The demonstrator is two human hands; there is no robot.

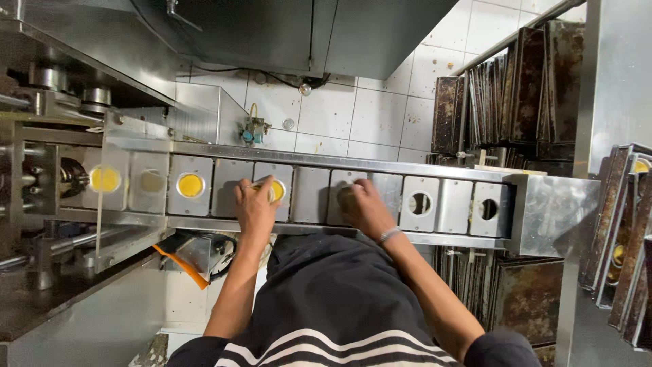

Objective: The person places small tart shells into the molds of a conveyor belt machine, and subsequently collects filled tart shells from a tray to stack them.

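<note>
While filled, yellow dough [191,185] in mould [190,170].

A round yellow dough piece [275,191] sits in the hole of a square metal plate on the steel conveyor [435,172], half hidden under fingers, so only its right edge shows, bright and smooth. A second piece [347,198] lies in the hole of the next plate but one to the right; it is almost wholly covered, and only a dull yellowish sliver shows at its left side. Two more yellow rounds [190,185] rest further left along the same row, each flat and centred in its own plate's hole. Right of the covered piece, two plate holes [420,203] stand open and dark.
</note>
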